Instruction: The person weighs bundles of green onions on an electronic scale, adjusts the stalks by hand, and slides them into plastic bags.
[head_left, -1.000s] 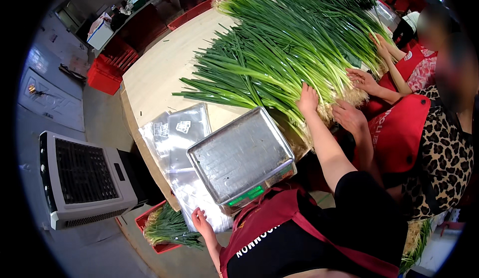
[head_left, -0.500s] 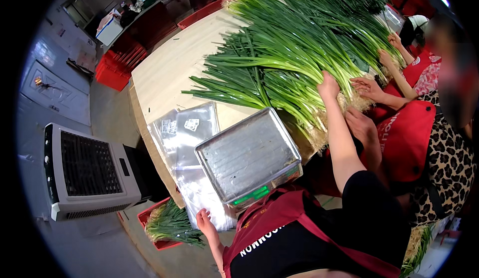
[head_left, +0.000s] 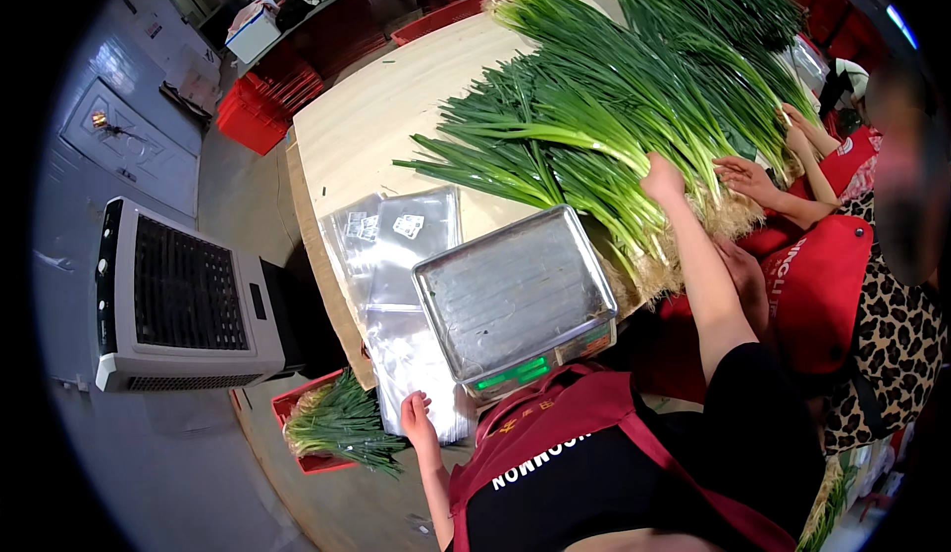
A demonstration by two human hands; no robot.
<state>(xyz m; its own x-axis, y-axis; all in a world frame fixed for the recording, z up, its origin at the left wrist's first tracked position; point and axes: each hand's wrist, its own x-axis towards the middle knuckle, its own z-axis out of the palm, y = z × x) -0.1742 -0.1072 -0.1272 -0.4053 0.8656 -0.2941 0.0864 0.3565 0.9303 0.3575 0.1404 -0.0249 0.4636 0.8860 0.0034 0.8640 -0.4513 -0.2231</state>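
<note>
A thick pile of green onions (head_left: 594, 106), dark leaves to the left and pale rooted ends to the right, covers the right side of the table. My right hand (head_left: 664, 178) is closed round the pale stalks of some green onions at the near side of the pile. Low beside the table edge, my left hand (head_left: 416, 415) holds nothing, its fingers loosely bent and apart, close to clear plastic bags (head_left: 401, 339). Between my two arms stands a scale with a metal tray (head_left: 515, 290), nothing on it, and a lit green display.
Co-workers at the right handle the same pile; one co-worker's hand (head_left: 748, 178) is just beyond mine. A grey air cooler (head_left: 188, 300) stands at left. A red crate (head_left: 322, 463) of green onions sits on the floor. Stacked red crates (head_left: 253, 116) are behind the table.
The view has shifted, so the table and scale sit farther right in the picture. My right hand stays on the green onions, and the stalks at it are raised slightly. My left hand stays low.
</note>
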